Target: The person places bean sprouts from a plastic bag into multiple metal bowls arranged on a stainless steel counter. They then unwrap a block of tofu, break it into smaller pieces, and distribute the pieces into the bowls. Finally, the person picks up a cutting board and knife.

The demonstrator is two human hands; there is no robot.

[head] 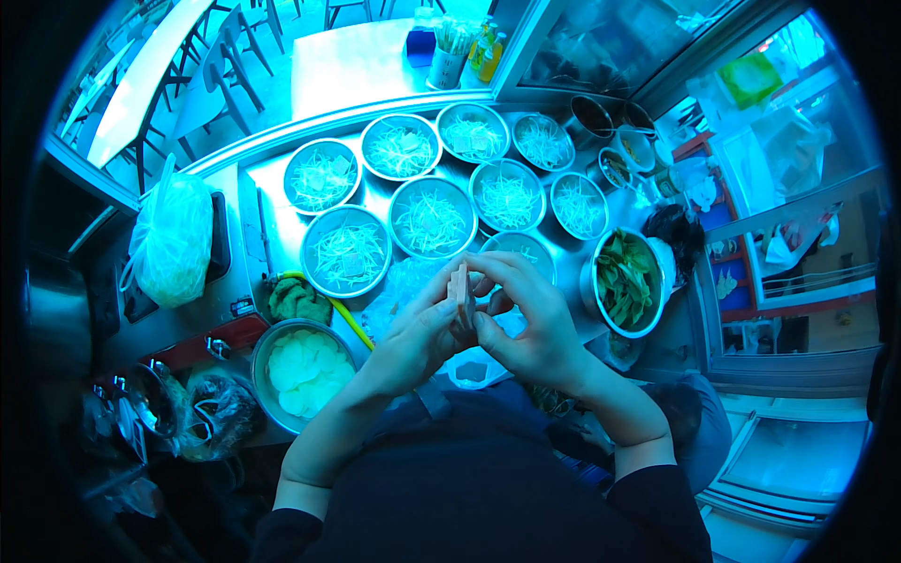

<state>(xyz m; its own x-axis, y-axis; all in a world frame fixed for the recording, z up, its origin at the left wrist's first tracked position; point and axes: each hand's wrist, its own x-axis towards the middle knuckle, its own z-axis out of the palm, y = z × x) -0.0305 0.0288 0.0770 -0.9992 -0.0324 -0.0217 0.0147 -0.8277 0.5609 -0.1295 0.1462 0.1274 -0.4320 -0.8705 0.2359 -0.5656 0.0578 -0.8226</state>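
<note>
Both hands meet in front of my chest around a small stack of thin brownish slices (461,295), perhaps sliced meat. My left hand (426,334) grips the stack from the left. My right hand (524,310) has its thumb and fingertips on the right side of it. Beyond them stand several round metal bowls holding pale thin shreds, among them a middle bowl (431,217) and a left bowl (346,251). Flat pieces lie on the shreds in some. One bowl (528,255) is partly covered by my right hand. Below the hands is a plastic bag (477,369).
At left, a bowl of pale round slices (306,369), a green cloth-like bundle (299,301), a yellow hose (350,322) and a filled plastic bag (172,239). At right, a bowl of green leaves (626,281). A person (693,422) is low at my right. Bottles (486,53) stand beyond the window frame.
</note>
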